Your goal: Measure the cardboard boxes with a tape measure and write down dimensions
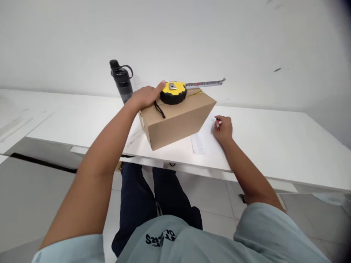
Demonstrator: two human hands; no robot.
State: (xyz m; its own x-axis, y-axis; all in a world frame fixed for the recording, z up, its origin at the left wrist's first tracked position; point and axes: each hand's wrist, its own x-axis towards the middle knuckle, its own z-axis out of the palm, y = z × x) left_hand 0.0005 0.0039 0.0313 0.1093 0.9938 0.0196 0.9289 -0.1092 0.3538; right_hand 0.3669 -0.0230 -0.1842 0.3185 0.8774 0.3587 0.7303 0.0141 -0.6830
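My left hand (146,96) rests at the left end of a brown cardboard box (178,131), gripping the side of a yellow and black tape measure (174,93). The tape measure lies on the box top, with its blade (205,84) pulled out to the right past the box's far edge. A black wrist strap (159,109) hangs from it over the cardboard. To the right of the box, my right hand (224,128) is closed around a red pen (218,124) and rests on a white paper sheet (210,142). Part of the sheet is hidden behind the box and hand.
A dark water bottle (122,82) stands behind my left hand, near the wall (192,40). The white table (274,142) runs along the wall, its front edge close to my legs. Another white surface (16,120) adjoins it at the left.
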